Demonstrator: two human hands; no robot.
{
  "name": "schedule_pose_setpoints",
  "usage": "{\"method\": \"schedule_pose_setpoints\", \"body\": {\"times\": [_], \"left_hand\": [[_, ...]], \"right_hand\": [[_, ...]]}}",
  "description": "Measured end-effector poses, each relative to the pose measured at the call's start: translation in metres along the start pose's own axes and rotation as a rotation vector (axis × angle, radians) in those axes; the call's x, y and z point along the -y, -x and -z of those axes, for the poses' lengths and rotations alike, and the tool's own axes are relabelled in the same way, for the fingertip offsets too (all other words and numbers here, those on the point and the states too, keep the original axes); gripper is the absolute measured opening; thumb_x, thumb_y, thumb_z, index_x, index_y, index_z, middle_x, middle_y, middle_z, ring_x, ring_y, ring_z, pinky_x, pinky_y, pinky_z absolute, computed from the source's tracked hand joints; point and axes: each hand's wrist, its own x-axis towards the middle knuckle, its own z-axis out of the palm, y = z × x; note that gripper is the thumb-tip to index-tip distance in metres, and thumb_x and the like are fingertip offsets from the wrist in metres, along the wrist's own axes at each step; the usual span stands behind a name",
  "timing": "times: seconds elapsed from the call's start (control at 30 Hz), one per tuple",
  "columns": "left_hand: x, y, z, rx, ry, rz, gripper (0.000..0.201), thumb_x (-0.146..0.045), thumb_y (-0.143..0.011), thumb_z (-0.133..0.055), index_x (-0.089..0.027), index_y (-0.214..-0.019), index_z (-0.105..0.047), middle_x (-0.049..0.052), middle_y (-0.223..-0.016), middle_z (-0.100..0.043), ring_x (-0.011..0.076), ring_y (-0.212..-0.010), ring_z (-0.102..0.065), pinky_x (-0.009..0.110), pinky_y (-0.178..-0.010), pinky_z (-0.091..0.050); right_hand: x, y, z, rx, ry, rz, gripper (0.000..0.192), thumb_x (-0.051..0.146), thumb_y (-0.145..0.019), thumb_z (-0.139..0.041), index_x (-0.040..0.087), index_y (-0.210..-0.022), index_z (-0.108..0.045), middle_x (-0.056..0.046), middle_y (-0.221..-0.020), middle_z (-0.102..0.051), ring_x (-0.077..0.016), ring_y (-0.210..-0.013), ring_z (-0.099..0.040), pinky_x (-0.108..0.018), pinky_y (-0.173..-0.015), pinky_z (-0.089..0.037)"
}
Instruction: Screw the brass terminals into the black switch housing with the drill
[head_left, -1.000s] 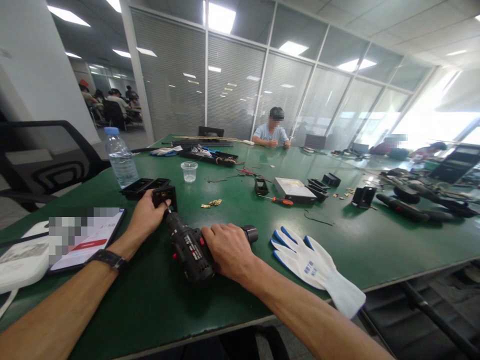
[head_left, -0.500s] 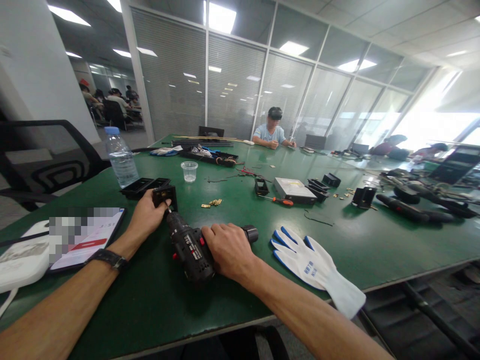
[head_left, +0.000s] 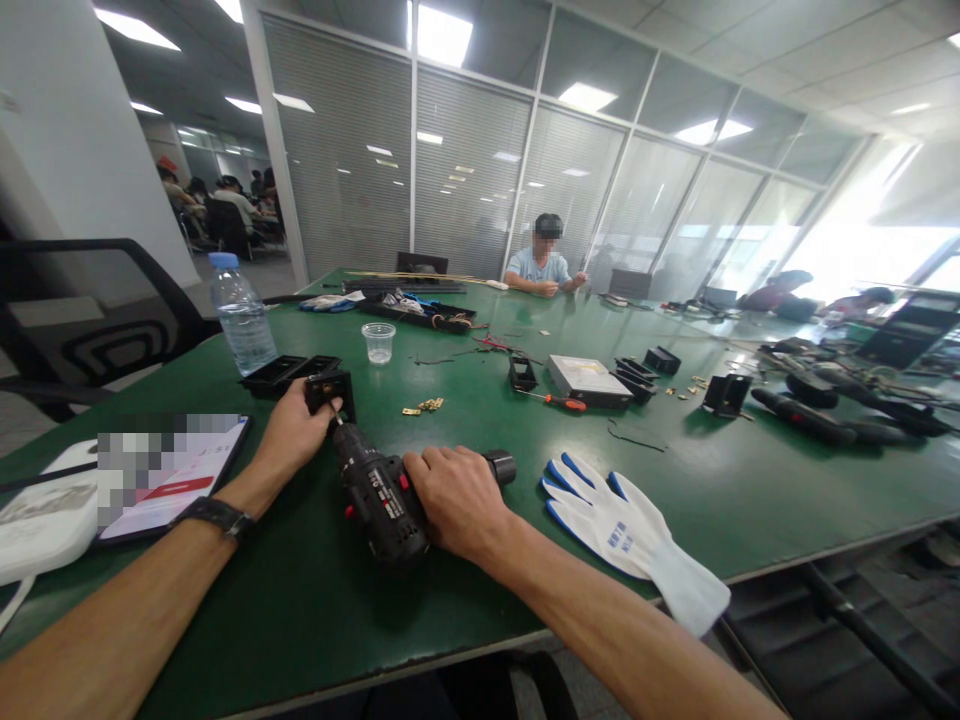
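My right hand (head_left: 459,500) is wrapped round the handle of a black cordless drill (head_left: 384,500), which lies tilted with its bit toward the upper left. The bit's tip meets a small black plastic housing (head_left: 341,388) that my left hand (head_left: 296,430) grips, thumb across its face. What the bit touches inside is too small to tell. Two more black housings (head_left: 289,375) lie just behind my left hand. To the right of the held housing, several small brass-coloured pieces (head_left: 427,405) lie on the green table (head_left: 480,420).
A white and blue glove (head_left: 615,520) lies right of the drill. Left are a phone (head_left: 180,480), a white device (head_left: 52,520) and a water bottle (head_left: 244,315). Beyond stand a plastic cup (head_left: 379,345), a screwdriver (head_left: 566,403) and a metal drive box (head_left: 589,380). A person (head_left: 541,260) sits opposite.
My hands, the drill and the held housing stay nearly in place. Across the table, the person's hand has risen slightly.
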Motion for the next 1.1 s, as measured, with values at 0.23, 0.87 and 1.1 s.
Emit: {"method": "schedule_pose_setpoints", "body": {"times": [0.23,0.87,1.1], "left_hand": [[-0.0008,0.0012,0.0005,0.000,-0.005,-0.004,0.046,-0.041,-0.077,-0.064,-0.022,-0.118,-0.057,0.010,-0.116,-0.069,0.0308,-0.109,-0.065,0.044,-0.097,-0.051],[-0.0002,-0.0009,0.0011,-0.015,-0.052,-0.001,0.050,-0.039,-0.076,-0.064,-0.019,-0.122,-0.056,0.010,-0.117,-0.069,0.0288,-0.109,-0.065,0.041,-0.097,-0.051],[-0.0023,-0.0004,0.0015,-0.007,-0.070,0.003,0.050,-0.039,-0.078,-0.064,-0.020,-0.123,-0.057,0.010,-0.118,-0.070,0.0296,-0.110,-0.065,0.042,-0.097,-0.051]], "right_hand": [[-0.0003,0.0007,-0.0007,-0.012,0.002,0.002,0.039,0.029,-0.076,-0.066,0.019,-0.111,-0.052,-0.007,-0.101,-0.067,-0.0234,-0.088,-0.063,-0.035,-0.073,-0.043],[-0.0015,0.0012,-0.0042,-0.051,0.002,0.008,0.038,0.027,-0.074,-0.065,0.019,-0.109,-0.051,-0.005,-0.099,-0.066,-0.0228,-0.085,-0.062,-0.035,-0.069,-0.041],[-0.0030,0.0013,-0.0034,-0.051,0.003,-0.006,0.034,0.025,-0.077,-0.061,0.020,-0.109,-0.051,-0.004,-0.098,-0.066,-0.0233,-0.086,-0.062,-0.036,-0.069,-0.041]]}}
